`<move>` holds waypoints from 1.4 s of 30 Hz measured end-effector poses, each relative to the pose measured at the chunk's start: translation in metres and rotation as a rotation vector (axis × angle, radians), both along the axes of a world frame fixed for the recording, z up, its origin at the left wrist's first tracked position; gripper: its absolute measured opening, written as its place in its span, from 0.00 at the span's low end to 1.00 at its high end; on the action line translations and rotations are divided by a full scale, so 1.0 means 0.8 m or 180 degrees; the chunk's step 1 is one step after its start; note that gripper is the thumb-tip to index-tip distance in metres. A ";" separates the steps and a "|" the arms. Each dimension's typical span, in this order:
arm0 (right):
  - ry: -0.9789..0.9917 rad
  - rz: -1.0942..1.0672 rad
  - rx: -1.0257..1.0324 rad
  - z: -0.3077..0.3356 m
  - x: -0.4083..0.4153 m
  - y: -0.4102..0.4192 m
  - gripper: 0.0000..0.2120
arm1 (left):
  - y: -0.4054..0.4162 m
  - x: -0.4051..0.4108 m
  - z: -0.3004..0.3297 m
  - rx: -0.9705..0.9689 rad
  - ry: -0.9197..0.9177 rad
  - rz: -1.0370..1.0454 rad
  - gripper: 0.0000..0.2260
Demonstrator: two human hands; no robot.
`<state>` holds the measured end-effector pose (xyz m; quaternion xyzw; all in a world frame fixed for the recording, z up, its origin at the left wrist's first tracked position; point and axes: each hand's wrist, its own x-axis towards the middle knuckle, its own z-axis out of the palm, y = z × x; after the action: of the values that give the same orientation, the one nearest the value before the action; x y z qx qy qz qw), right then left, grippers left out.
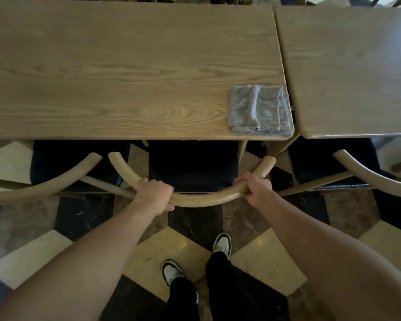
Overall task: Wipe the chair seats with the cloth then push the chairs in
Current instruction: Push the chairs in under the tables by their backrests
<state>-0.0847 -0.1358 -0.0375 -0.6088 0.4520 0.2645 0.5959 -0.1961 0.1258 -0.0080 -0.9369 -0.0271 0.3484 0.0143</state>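
both hands closed around curved wooden backrest of middle chair: left hand on left part of curve, fingers wrapped over top; right hand on right part, near rail's end.

head view, itemised:
- middle chair: dark seat partly tucked beneath table, rear of seat visible between the hands.
- cloth: grey, folded, lying flat on table's near right corner, at the edge, well apart from both hands.
- left chair: dark seat partly under same table, curved rail just beside middle chair's rail.
- right chair: dark seat partly under second table, which sits just beside first, narrow gap between.
- floor: tiles, cream, brown and black.
- shoes: white and black, dark trousers, standing behind middle chair.
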 end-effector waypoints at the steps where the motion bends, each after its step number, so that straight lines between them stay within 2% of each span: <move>1: -0.0001 0.0027 -0.0004 0.001 0.002 0.000 0.14 | 0.000 0.001 0.000 -0.0015 -0.0010 0.0016 0.12; 11: -0.0103 0.0117 -0.0095 0.003 0.008 -0.006 0.13 | -0.012 -0.006 -0.003 -0.0058 -0.0146 0.0158 0.10; 18: -0.0095 0.0140 -0.0004 -0.005 0.006 -0.004 0.11 | -0.005 -0.013 -0.010 0.0022 -0.0204 0.0157 0.13; 24: -0.0079 0.0217 -0.0118 -0.010 0.010 -0.009 0.16 | -0.015 -0.015 -0.013 -0.0034 -0.0255 0.0224 0.13; 28: -0.0111 0.0226 -0.0250 -0.011 0.009 -0.007 0.18 | -0.014 -0.018 -0.015 0.0003 -0.0291 0.0301 0.17; 31: -0.0075 0.0270 -0.0332 -0.010 0.005 0.000 0.25 | -0.018 -0.016 -0.013 0.0076 -0.0150 0.0417 0.26; 34: -0.0089 0.0699 -0.0911 -0.004 -0.007 0.018 0.38 | -0.018 -0.009 -0.004 -0.0028 -0.0161 0.0503 0.35; 36: -0.0259 0.0901 -0.1197 0.006 -0.021 0.028 0.43 | -0.016 -0.005 0.009 -0.0284 -0.0190 0.0512 0.42; 39: -0.0489 0.1492 -0.1609 0.029 -0.035 0.037 0.44 | -0.010 0.003 0.039 -0.0551 -0.0259 0.0656 0.45; 42: -0.0740 0.2298 -0.1887 0.060 -0.057 0.037 0.40 | -0.007 -0.004 0.067 -0.0647 -0.0432 0.0871 0.45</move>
<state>-0.1306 -0.1063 0.0101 -0.8960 0.1980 0.2445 0.3134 -0.1991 0.1200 0.0459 -0.9424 -0.1199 0.2840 -0.1298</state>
